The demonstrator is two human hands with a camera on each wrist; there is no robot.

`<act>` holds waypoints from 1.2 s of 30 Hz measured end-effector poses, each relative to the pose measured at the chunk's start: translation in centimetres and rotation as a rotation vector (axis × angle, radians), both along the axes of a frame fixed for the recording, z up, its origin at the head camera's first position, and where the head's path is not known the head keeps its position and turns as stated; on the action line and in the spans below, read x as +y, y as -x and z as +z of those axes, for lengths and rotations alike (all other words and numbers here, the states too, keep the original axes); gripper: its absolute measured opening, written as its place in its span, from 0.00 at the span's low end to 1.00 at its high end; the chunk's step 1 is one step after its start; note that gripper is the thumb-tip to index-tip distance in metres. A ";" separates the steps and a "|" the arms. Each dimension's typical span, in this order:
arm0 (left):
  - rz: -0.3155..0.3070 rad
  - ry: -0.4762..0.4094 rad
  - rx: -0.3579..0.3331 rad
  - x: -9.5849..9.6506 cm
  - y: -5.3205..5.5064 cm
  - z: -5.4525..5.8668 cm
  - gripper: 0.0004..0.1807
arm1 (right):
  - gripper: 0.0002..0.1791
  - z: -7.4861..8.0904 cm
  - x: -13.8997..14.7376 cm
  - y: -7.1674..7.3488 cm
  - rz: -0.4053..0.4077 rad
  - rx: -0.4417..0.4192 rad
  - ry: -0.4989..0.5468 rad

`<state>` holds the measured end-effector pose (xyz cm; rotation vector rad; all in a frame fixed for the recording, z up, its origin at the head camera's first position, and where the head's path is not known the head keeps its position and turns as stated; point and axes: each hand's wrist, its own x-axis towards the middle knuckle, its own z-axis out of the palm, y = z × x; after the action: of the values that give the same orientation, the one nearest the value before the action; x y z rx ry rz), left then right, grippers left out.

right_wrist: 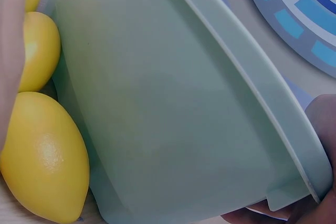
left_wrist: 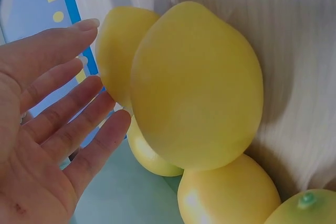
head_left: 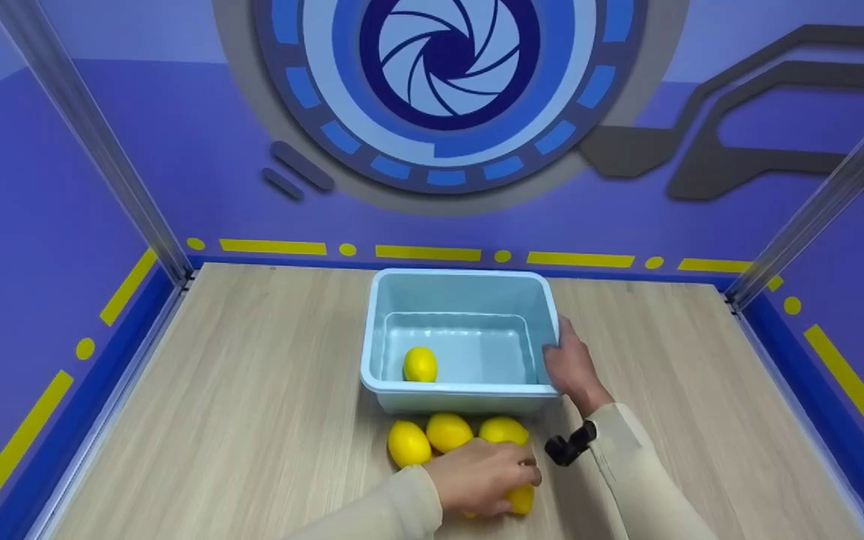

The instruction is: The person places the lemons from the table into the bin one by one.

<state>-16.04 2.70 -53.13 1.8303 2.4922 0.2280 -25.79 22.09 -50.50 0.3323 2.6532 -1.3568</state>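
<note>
A light blue plastic basin has one yellow lemon inside, near its front left. My right hand grips the basin's right rim, with fingers under the lip in the right wrist view. Along the basin's front lie several lemons, among them a left one, a middle one and a right one. Over the nearer lemons hovers my left hand, partly hiding them. In the left wrist view its fingers are extended beside a large lemon, not wrapped around it.
The wooden tabletop spreads to both sides of the basin. A blue printed wall stands close behind it, with side panels and metal posts at the corners. A black wrist device sits by my right sleeve.
</note>
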 end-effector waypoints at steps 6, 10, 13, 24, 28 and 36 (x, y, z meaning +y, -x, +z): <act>0.005 0.008 -0.009 0.2 0.1 -0.2 0.17 | 0.35 0.0 0.0 0.0 0.001 0.002 0.000; 0.011 0.014 0.001 0.4 0.0 -0.2 0.17 | 0.35 0.0 0.0 0.0 0.005 0.008 -0.003; 0.019 0.020 0.016 0.5 0.1 -0.2 0.17 | 0.35 0.0 0.1 0.0 0.009 0.007 0.002; 0.018 0.038 -0.010 0.7 0.3 -0.3 0.18 | 0.36 0.1 0.1 0.0 0.002 -0.001 0.007; 0.016 0.047 -0.006 0.7 0.3 -0.3 0.18 | 0.36 0.1 0.1 0.0 0.006 0.008 0.000; 0.012 0.057 -0.015 0.7 0.3 -0.3 0.18 | 0.35 -0.1 0.1 0.0 0.002 0.008 0.002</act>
<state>-16.30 3.39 -53.44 1.7864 2.4732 0.1693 -25.75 22.16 -50.57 0.3252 2.6574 -1.3627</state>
